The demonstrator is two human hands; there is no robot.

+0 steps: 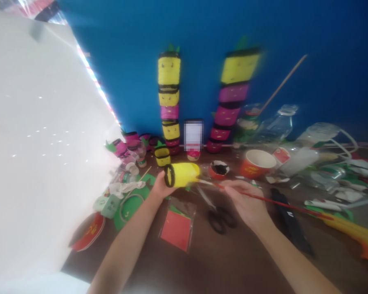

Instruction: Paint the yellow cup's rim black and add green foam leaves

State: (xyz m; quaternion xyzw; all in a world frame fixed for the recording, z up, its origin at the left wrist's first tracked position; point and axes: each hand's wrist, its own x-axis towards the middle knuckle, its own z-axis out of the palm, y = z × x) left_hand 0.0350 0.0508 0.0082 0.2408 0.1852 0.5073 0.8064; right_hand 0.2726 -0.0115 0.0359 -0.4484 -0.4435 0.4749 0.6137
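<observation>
Yellow cylinder [185, 174], black-rimmed at its nine-o'clock end, held just above the desk [202, 269], a little toward six o'clock from mid-view. Left hand [163, 185] closed round the rimmed end. Right hand [243, 197], at four o'clock from the cylinder, grips a red-handled brush [276, 202]; its pale end points at the cylinder's three-o'clock end, contact too blurred to tell. Bearings from the cylinder: small red cup [219, 174], dark inside, at three; larger red paper cup [252, 169] beyond it; scissors [220, 218] toward five; red paper packet [177, 230] at six; green sheet [119, 220] at eight. Banded yellow-and-magenta stacks: left stack [169, 75] at twelve, right stack [233, 93], blurred, at one.
</observation>
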